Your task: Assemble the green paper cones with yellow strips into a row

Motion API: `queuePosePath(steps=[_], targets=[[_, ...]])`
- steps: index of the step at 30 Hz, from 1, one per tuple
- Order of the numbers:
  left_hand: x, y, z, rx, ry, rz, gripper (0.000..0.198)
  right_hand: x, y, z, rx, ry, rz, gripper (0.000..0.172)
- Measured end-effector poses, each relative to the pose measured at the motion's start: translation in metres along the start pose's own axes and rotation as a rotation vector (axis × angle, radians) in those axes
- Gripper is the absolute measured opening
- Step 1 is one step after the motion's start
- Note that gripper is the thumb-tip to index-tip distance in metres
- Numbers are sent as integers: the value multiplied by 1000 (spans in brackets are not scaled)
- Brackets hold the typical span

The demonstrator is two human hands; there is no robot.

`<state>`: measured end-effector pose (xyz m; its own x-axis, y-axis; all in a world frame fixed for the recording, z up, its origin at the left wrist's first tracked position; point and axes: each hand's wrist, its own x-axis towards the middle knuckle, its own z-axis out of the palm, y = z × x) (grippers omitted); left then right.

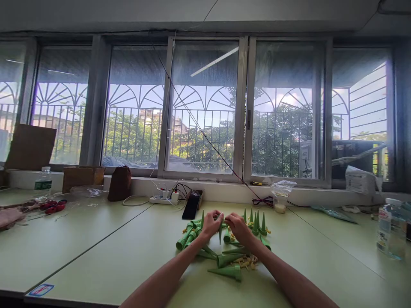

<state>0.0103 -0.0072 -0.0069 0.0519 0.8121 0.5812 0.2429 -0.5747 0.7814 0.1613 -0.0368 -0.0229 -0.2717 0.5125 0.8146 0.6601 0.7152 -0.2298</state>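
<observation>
My left hand (211, 225) is closed around a green plastic cone-shaped spike (220, 235), its point hanging downward. Close beside it, my right hand (238, 225) has its fingers pinched at the upper end of that spike; whatever lies between them is too small to make out. Around both hands lie several more green spikes, such as one on its side (226, 271) toward me. A group of spikes (256, 223) stands point up beyond my right hand. Small yellow T-shaped pieces (246, 262) are heaped below my right wrist.
Behind the hands a black phone (191, 207) leans by a power strip (159, 200) with cables. A plastic cup (280, 202) stands to its right. Bottles (390, 229) are at the far right, red-handled scissors (54, 207) at the left. Windows (205, 128) line the table's far side.
</observation>
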Motion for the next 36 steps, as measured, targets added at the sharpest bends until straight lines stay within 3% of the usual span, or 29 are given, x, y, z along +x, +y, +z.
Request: queuePosePath(steps=[17, 28, 36], targets=[[-5, 4, 3, -145, -89, -24, 17, -2, 18, 8, -71, 78, 2, 31], [-4, 10, 4, -44, 10, -23, 19, 0, 1, -2, -8, 31, -7, 20], [-2, 1, 4, 95, -5, 75, 17, 0, -2, -4, -89, -94, 135, 25]])
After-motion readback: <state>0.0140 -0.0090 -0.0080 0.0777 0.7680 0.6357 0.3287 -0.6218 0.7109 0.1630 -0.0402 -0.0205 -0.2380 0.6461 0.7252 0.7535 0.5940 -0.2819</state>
